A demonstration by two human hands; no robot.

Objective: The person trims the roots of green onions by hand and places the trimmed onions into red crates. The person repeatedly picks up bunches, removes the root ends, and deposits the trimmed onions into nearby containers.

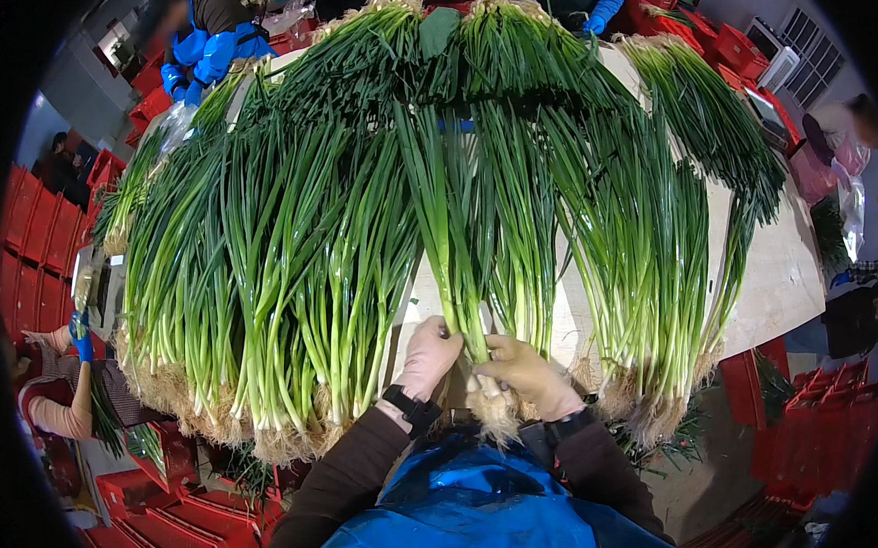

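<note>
Long green onions with rooted white ends lie on a pale wooden table [770, 274]. My right hand [528, 376], in a thin glove, grips a small bunch of green onions [474, 324] low on the stems, just above the roots. My left hand [431, 351], also gloved, has its fingers closed on a stem at the left side of that bunch. The bunch's leaves point away from me. To the left lies a wide pile of green onions [263, 282], to the right a smaller pile [630, 266], their roots towards me.
More green onions [370, 49] lie across the table's far side. Co-workers in blue sleeves stand at the far left [213, 56] and far right [607, 2]. Another person [63, 408] is at the left. Red plastic crates [193, 527] surround the table, several stacked at right [820, 426].
</note>
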